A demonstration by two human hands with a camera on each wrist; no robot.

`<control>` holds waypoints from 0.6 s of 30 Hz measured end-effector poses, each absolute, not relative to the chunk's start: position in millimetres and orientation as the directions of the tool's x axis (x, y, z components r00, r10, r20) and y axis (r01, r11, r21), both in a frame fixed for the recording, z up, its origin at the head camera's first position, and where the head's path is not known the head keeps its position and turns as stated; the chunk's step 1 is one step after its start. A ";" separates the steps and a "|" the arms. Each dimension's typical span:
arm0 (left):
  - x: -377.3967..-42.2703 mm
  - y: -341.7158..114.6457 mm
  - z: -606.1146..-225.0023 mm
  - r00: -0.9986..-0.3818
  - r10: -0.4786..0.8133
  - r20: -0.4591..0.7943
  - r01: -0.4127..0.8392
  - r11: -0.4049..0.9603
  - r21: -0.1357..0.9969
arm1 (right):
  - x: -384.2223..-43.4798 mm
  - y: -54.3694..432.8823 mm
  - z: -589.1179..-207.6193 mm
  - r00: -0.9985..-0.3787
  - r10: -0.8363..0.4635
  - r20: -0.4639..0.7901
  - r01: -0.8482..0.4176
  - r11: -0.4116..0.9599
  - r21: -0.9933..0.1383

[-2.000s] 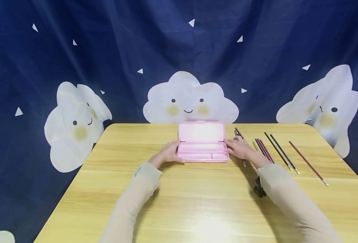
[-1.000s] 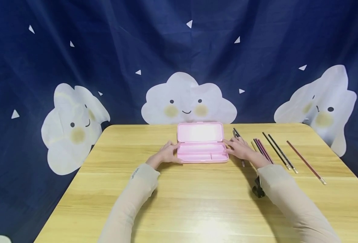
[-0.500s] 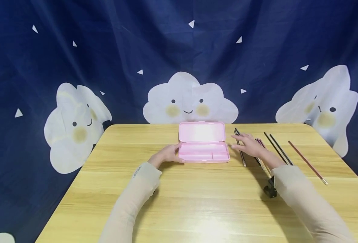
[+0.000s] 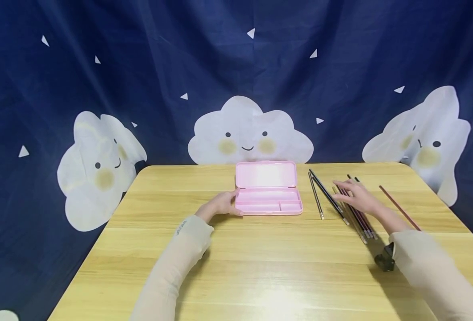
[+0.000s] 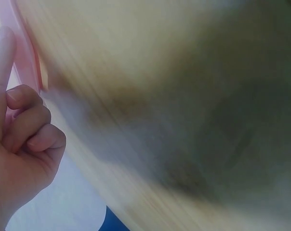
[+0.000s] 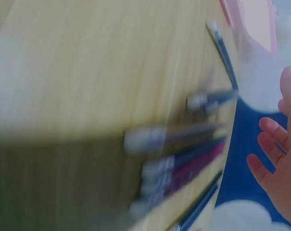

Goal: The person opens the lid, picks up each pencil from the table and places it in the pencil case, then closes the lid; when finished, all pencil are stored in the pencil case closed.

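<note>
The pink pencil case [image 4: 268,213] lies with its lid up and its inner compartments bare. At its left end my left hand [image 4: 222,204] holds it, the thumb along the front edge. The left wrist view shows the left fingers curled beside the case wall [image 5: 26,57]. My right hand [image 4: 357,196] is over a bunch of pencils [image 4: 361,223], fingers loosely extended. In the right wrist view, the right hand [image 6: 280,159] appears apart from the blurred pencils, with nothing between its fingers. Left of that bunch lie dark pencils [image 4: 329,196] and a thinner-looking pencil [image 4: 316,196].
A lone red pencil [image 4: 399,207] lies to the right, partly behind the right sleeve [image 4: 421,249]. The wooden table [image 4: 260,258] extends back to a dark blue curtain [image 4: 160,80] with cloud prints. A black wrist device [image 4: 385,258] hangs under the right cuff.
My right hand has left the case's right end and moved right over the pencils. Several pencils have shifted, some now slanting beside the leftmost one. The left hand stays on the case.
</note>
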State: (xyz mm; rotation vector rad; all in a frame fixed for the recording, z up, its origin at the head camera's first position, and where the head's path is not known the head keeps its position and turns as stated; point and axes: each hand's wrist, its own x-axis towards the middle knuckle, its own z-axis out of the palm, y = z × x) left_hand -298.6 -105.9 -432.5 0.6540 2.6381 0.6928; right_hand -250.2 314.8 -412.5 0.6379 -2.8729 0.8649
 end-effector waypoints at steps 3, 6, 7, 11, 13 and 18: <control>-298.9 -106.5 -432.9 -0.839 0.507 -0.200 0.337 0.771 0.540 | -245.6 332.0 -410.2 -0.923 -0.331 0.195 -0.383 0.768 -0.514; -299.4 -107.0 -433.1 -0.840 0.507 -0.192 0.336 0.765 0.549 | -241.7 348.9 -409.4 -0.935 -0.294 0.199 -0.355 0.780 -0.515; -299.4 -107.1 -432.9 -0.841 0.508 -0.189 0.338 0.764 0.550 | -240.2 354.5 -409.7 -0.939 -0.282 0.198 -0.344 0.783 -0.517; -298.8 -106.8 -432.1 -0.841 0.507 -0.190 0.335 0.763 0.553 | -235.0 375.2 -413.9 -0.949 -0.245 0.200 -0.314 0.798 -0.514; -298.5 -106.4 -432.0 -0.841 0.504 -0.198 0.330 0.768 0.549 | -232.7 384.1 -416.0 -0.952 -0.228 0.202 -0.301 0.808 -0.506; -298.6 -106.0 -432.9 -0.842 0.495 -0.217 0.317 0.778 0.542 | -230.3 403.0 -421.4 -0.942 -0.223 0.250 -0.319 0.821 -0.473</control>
